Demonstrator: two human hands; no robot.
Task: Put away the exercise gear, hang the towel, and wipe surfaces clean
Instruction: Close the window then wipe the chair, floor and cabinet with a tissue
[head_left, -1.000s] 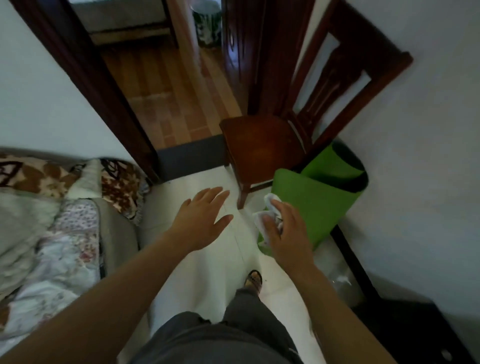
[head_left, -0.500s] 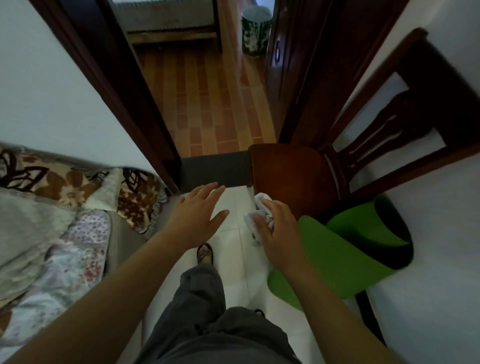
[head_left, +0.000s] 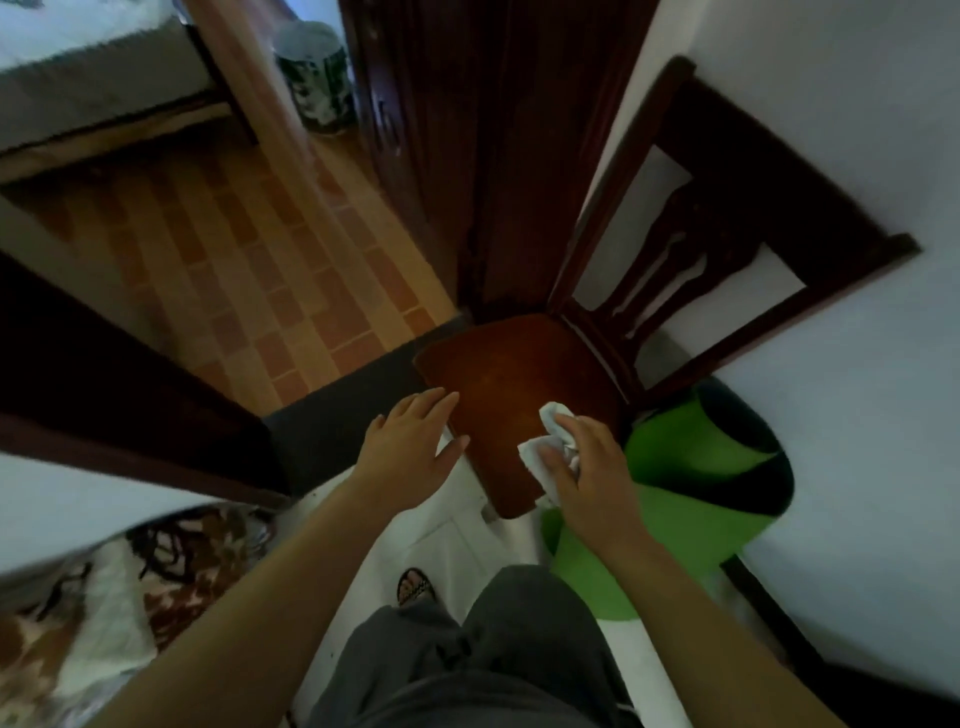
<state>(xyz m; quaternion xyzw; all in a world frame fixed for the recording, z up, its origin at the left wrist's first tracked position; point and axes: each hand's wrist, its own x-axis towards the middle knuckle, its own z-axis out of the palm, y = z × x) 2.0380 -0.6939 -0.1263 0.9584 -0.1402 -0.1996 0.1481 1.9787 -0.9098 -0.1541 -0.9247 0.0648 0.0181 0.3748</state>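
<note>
Already your green mat (head_left: 701, 467) stands rolled beside the chair (head_left: 524, 384); your right hand (head_left: 592, 478) pinches a crumpled cloth (head_left: 550, 447), left hand (head_left: 410, 447) spread; wiping looks barely begun.

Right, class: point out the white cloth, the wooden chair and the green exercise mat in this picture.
white cloth (head_left: 543, 451): head view, on the crumpled fabric left of the gripping fingers.
wooden chair (head_left: 511, 382): head view, on the bare middle of the seat.
green exercise mat (head_left: 691, 449): head view, on the rolled upper surface.
</note>
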